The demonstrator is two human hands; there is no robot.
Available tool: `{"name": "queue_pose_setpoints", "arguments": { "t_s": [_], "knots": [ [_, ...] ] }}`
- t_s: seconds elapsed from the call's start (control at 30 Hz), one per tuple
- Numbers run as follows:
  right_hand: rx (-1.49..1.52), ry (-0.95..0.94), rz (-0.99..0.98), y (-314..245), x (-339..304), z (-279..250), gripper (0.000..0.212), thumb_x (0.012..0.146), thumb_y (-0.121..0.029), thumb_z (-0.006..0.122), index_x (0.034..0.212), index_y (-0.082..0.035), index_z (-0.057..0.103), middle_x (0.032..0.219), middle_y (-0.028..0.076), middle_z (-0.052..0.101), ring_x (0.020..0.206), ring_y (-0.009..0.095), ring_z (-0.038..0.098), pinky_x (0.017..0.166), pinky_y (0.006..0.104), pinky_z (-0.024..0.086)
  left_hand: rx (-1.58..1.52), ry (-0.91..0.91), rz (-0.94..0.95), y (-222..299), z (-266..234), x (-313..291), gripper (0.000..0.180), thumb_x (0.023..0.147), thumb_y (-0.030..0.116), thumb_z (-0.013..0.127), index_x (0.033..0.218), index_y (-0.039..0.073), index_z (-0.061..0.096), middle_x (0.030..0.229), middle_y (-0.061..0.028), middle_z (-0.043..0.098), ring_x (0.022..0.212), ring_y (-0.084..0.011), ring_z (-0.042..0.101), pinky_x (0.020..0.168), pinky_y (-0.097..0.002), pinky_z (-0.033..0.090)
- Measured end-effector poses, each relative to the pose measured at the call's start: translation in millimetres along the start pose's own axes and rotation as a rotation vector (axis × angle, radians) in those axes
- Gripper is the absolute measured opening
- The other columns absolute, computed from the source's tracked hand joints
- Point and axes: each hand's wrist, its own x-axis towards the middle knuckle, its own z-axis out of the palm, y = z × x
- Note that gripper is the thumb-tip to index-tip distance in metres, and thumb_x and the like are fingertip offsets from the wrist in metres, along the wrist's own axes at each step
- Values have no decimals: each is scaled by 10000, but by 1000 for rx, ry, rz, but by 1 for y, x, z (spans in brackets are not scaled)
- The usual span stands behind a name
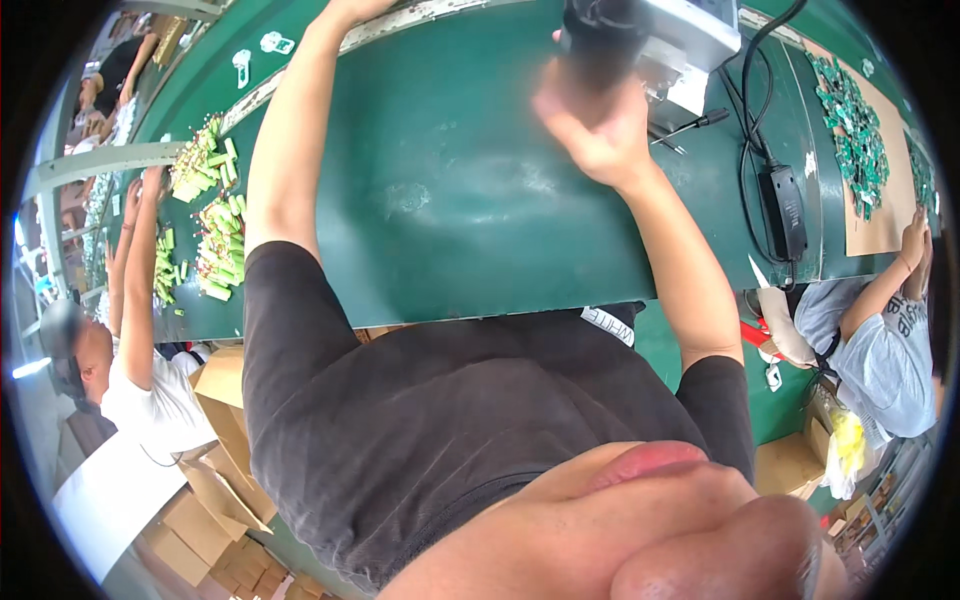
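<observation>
My right hand [608, 135] is at the upper middle of the green table, against a dark cylinder [605, 35]. The cylinder hides most of the fingers and blur smears the rest, so I cannot tell whether they grip it. Beside it stands a silver metal device [695, 35], with a black-handled screwdriver-like tool [705, 120] just below. My left arm reaches along the left of the table to the far edge. Only the wrist end of my left hand [352, 8] shows at the top of the picture; its fingers are out of sight.
Heaps of light-green cylindrical cells with wires [222, 240] lie at the left. A black power adapter [783, 215] and its cables lie to the right. Many green circuit boards [850, 135] cover cardboard [875, 235] at the far right. Co-workers sit on both sides; cardboard boxes [195, 530] stand lower left.
</observation>
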Motion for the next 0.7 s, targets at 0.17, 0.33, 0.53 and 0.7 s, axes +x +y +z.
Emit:
{"name": "queue_pose_setpoints", "arguments": {
  "t_s": [0.17, 0.33, 0.53, 0.7],
  "knots": [
    [162, 52, -3, -8, 4, -9, 445, 860, -16, 760, 1243, -6, 533, 778, 7, 639, 663, 78, 582, 633, 255, 486, 61, 150, 357, 38, 58, 69, 655, 835, 294, 793, 1388, 54, 539, 1440, -231, 532, 1364, -408, 478, 1123, -464, 423],
    [365, -28, 237, -24, 8, -14, 381, 879, 55, 720, 1202, 0, 524, 774, 14, 629, 691, 80, 604, 625, 256, 492, -109, 71, 387, 75, 100, 111, 704, 819, 308, 818, 1402, 40, 529, 1431, -236, 540, 1352, -393, 502, 1146, -435, 405],
    [235, 231, -197, -38, 26, -43, 526, 888, 45, 643, 1344, 17, 383, 651, 72, 565, 525, 169, 574, 508, 289, 509, -152, 185, 332, 110, 86, 76, 614, 779, 307, 850, 1284, 66, 597, 1237, -207, 646, 1167, -384, 610, 1017, -440, 484],
    [-5, 254, -411, -68, 57, -65, 501, 960, -12, 581, 1417, -5, 376, 645, 21, 484, 558, 137, 542, 560, 288, 509, -238, 95, 496, 180, 44, -46, 503, 691, 245, 865, 1098, 53, 641, 1197, -180, 634, 1132, -378, 613, 1011, -439, 492]
  ]
}}
